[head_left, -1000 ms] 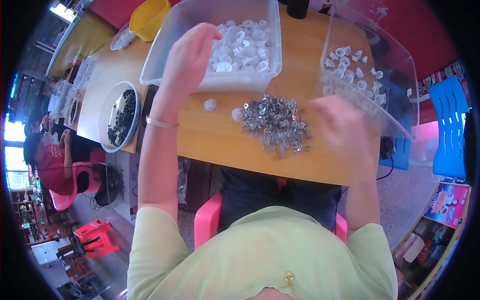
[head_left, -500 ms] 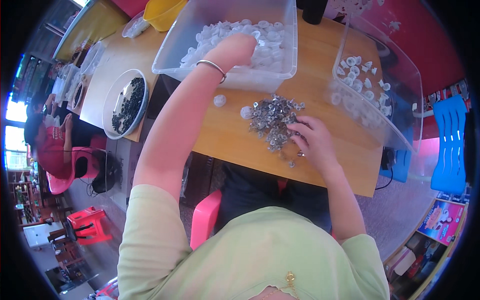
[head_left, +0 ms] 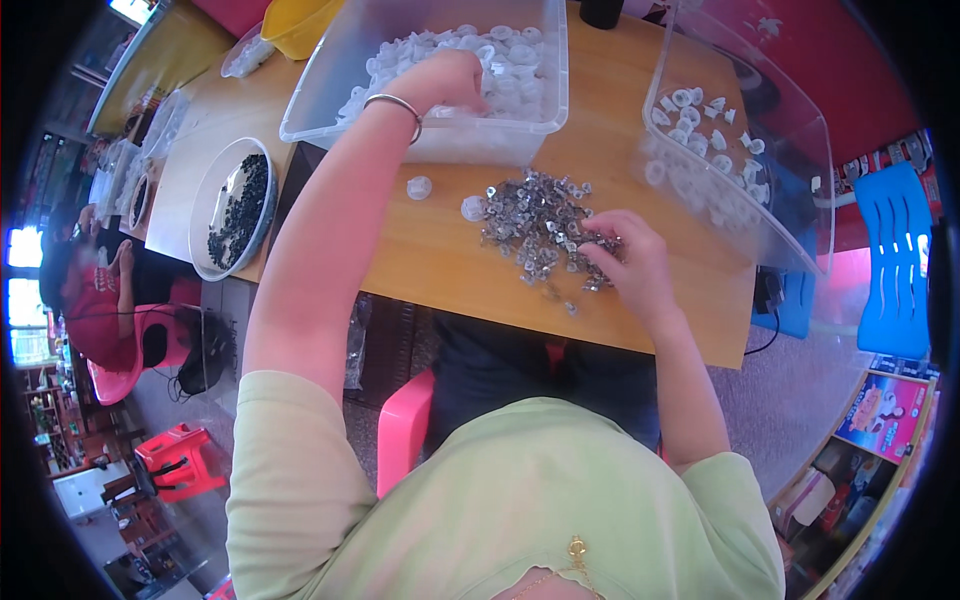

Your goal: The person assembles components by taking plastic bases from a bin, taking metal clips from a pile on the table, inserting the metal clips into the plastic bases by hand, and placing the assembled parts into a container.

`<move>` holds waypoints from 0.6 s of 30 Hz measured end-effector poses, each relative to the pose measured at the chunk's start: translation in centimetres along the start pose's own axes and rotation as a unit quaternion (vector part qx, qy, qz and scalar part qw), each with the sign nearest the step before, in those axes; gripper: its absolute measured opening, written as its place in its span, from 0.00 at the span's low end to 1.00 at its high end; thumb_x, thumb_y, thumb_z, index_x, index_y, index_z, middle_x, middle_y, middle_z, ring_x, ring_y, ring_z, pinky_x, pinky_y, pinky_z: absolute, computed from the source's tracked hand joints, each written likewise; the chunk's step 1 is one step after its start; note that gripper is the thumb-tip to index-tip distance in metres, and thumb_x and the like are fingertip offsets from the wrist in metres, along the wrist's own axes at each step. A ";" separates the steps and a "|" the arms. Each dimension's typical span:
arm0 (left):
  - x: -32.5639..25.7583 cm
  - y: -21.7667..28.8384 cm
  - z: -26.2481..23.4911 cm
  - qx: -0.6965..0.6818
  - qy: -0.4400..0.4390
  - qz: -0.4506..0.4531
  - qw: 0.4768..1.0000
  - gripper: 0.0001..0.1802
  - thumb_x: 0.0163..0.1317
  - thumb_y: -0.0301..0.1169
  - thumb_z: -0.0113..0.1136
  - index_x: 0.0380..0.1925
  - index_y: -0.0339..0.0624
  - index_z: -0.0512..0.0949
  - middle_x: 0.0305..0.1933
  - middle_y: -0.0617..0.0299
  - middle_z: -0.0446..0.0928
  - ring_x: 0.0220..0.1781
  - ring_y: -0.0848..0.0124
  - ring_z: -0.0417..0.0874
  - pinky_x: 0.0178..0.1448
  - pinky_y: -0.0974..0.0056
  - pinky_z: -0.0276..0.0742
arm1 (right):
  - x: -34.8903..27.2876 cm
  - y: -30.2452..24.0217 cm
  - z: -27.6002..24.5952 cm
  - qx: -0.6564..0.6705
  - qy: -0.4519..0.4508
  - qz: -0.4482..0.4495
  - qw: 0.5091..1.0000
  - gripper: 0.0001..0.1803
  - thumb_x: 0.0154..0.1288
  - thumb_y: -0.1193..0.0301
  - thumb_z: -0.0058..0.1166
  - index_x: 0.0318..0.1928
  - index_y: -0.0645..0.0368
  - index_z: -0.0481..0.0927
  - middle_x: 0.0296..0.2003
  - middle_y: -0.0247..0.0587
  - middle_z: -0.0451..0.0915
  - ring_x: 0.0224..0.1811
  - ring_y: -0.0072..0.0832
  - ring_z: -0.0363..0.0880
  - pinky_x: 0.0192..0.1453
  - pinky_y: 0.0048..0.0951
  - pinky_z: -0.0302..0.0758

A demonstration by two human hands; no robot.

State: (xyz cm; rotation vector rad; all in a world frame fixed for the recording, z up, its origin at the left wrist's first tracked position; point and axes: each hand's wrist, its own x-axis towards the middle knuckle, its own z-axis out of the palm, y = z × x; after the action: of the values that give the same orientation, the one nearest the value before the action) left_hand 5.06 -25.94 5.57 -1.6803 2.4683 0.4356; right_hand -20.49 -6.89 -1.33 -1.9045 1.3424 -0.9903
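Observation:
My left hand (head_left: 447, 82), a bangle at its wrist, reaches into a translucent plastic bin (head_left: 548, 122) of white plastic caps (head_left: 405, 58). Its fingers curl down among the caps, and whatever they grip is hidden. On the wooden table, my right hand (head_left: 637, 262) is at the right side of a heap of small shiny metallic-looking parts (head_left: 540, 225). Its thumb and forefinger curve around a few of these parts. One white cap (head_left: 472, 208) touches the heap's left edge, and another cap (head_left: 419, 188) lies alone in front of the bin.
A clear tub (head_left: 815, 215) holding several white caps stands at the table's right. Further left are a round white basin (head_left: 203, 235) of small black parts and a yellow tub (head_left: 300, 30). A person in red (head_left: 100, 310) sits at far left. A blue chair (head_left: 893, 265) stands at right.
The whole view has shifted slightly, so the table sits a little up and to the left. My left hand has turned within the bin; my right hand stays at the heap.

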 end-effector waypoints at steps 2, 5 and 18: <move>0.1 -0.2 0.2 -0.025 0.006 -0.012 1.000 0.14 0.46 0.38 0.66 0.27 0.40 0.78 0.33 0.54 0.79 0.38 0.61 0.79 0.42 0.61 0.75 | -0.1 0.1 0.0 0.008 0.006 0.002 1.000 0.11 0.49 0.78 0.62 0.37 0.60 0.80 0.35 0.40 0.78 0.38 0.33 0.78 0.41 0.29 0.75; 0.2 -0.3 0.5 -0.008 0.042 -0.002 0.999 0.12 0.46 0.37 0.65 0.27 0.42 0.78 0.33 0.55 0.79 0.39 0.62 0.79 0.42 0.61 0.74 | -0.3 0.5 0.1 0.026 0.022 0.000 0.999 0.11 0.50 0.79 0.61 0.37 0.61 0.80 0.35 0.40 0.78 0.37 0.31 0.78 0.41 0.27 0.76; -0.1 0.1 0.4 -0.069 0.087 -0.005 0.994 0.13 0.49 0.35 0.61 0.33 0.39 0.80 0.30 0.55 0.80 0.32 0.66 0.82 0.39 0.64 0.77 | -0.7 1.4 0.0 0.167 0.061 0.102 0.979 0.11 0.55 0.83 0.55 0.41 0.65 0.75 0.38 0.35 0.75 0.39 0.20 0.76 0.44 0.20 0.76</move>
State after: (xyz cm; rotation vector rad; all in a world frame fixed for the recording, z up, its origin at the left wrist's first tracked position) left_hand 4.97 -25.70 5.20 -1.8583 2.6036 0.4882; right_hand -21.39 -6.63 -2.66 -1.4487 1.3127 -1.1593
